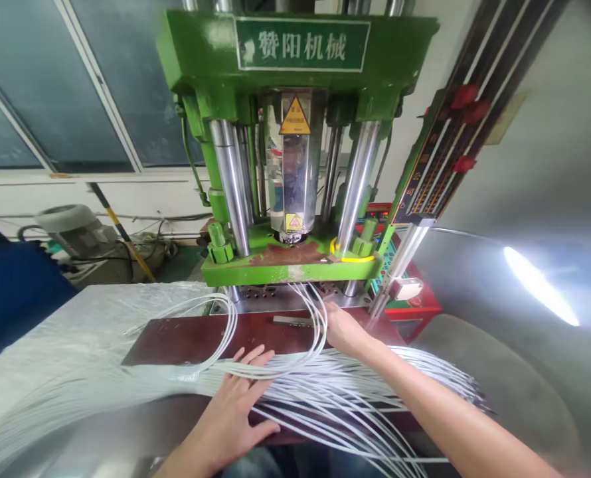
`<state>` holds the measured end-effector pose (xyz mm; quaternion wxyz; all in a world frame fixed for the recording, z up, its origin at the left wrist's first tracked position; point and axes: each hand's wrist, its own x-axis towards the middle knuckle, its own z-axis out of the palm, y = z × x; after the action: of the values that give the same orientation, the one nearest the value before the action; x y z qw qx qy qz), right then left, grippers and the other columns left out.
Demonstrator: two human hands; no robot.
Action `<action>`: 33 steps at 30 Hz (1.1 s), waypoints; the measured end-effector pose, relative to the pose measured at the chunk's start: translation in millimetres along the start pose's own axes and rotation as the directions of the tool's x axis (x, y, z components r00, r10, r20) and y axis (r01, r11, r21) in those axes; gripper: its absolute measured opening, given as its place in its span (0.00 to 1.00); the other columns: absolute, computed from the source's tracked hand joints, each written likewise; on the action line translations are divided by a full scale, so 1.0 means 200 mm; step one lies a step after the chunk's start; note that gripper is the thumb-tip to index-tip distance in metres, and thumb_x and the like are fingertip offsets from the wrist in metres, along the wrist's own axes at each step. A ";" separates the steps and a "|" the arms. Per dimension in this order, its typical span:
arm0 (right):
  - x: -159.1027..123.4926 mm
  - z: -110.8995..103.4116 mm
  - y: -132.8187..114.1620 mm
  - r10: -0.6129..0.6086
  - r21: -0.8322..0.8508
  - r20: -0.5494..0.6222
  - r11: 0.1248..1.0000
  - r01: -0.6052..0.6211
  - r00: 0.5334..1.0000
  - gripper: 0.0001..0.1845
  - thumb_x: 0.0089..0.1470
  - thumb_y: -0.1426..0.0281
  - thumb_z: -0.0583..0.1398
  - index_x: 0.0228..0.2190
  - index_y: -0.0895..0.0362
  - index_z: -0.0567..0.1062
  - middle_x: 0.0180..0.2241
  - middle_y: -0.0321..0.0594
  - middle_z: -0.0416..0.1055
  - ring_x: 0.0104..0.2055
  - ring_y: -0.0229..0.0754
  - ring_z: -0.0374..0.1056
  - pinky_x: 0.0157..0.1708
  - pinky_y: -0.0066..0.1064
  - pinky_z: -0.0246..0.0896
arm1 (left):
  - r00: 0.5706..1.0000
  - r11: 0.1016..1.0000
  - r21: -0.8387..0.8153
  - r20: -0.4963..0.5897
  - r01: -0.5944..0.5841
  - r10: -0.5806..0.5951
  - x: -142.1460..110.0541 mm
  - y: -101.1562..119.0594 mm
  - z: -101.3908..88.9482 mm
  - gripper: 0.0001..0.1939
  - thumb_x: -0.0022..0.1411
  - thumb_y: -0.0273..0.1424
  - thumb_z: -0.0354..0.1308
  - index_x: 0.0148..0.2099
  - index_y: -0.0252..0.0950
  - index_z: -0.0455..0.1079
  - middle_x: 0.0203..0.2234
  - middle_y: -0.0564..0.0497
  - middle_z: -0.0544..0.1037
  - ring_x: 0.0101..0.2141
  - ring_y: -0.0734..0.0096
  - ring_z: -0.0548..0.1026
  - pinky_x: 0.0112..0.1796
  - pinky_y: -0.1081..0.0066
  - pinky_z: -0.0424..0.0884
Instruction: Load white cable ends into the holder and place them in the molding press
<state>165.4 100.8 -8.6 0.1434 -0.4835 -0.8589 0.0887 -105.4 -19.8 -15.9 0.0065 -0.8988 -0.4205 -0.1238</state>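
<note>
The left hand (233, 408) lies flat with fingers spread on the bundle of thin white plastic cables (325, 392) across the dark red metal worktable (186, 335); the right hand (342, 328) reaches under the green steel press machine (295, 259), touching looped cables; its grip I cannot tell.

Bright lamp glare (539, 284) at right (edges warped, corners blurred)

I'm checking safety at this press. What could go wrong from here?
1. The right hand reaches close under the green press; it might get crushed if the press closes.
2. The left hand lies flat on loose white cables, whose loops near the mould area could snag or tangle.
</note>
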 end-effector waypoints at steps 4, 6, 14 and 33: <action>-0.26 -0.18 -0.09 0.098 0.047 -0.113 0.995 -0.093 0.989 0.14 0.56 0.69 0.54 0.45 0.57 0.69 0.42 0.44 0.66 0.46 0.44 0.60 0.48 0.37 0.58 | 0.975 0.992 0.083 -0.190 -0.099 0.114 0.00 0.00 0.05 0.23 0.60 0.29 0.53 0.57 0.42 0.58 0.59 0.49 0.55 0.61 0.58 0.49 0.57 0.49 0.57; -0.42 -0.25 -0.21 0.129 0.210 -0.122 0.972 -0.101 0.984 0.13 0.57 0.64 0.53 0.44 0.52 0.68 0.42 0.39 0.66 0.45 0.40 0.62 0.46 0.32 0.60 | 0.964 0.990 0.079 -0.233 -0.116 0.132 -0.01 0.01 0.06 0.20 0.59 0.25 0.53 0.54 0.40 0.61 0.59 0.45 0.56 0.61 0.54 0.49 0.56 0.47 0.57; -0.80 0.02 -0.44 -0.101 -0.029 -0.091 0.995 0.099 0.991 0.23 0.45 0.66 0.64 0.44 0.54 0.67 0.32 0.37 0.71 0.31 0.41 0.70 0.26 0.28 0.67 | 0.994 0.995 0.078 -0.082 -0.069 0.076 -0.07 0.07 0.04 0.16 0.60 0.26 0.51 0.50 0.43 0.63 0.55 0.39 0.55 0.59 0.46 0.49 0.48 0.45 0.64; -0.73 0.23 -0.52 -0.079 -0.107 -0.320 0.993 0.047 0.944 0.33 0.21 0.63 0.73 0.34 0.51 0.69 0.30 0.31 0.65 0.31 0.39 0.62 0.28 0.28 0.58 | 0.986 0.969 -0.207 0.124 0.132 -0.108 -0.11 0.13 -0.10 0.06 0.52 0.22 0.49 0.33 0.37 0.60 0.60 0.51 0.47 0.59 0.54 0.47 0.56 0.53 0.51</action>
<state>137.9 -79.0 -44.9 0.2611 -0.4704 -0.8421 -0.0384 -103.8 -56.8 1.5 -0.1215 -0.8726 -0.4581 -0.1183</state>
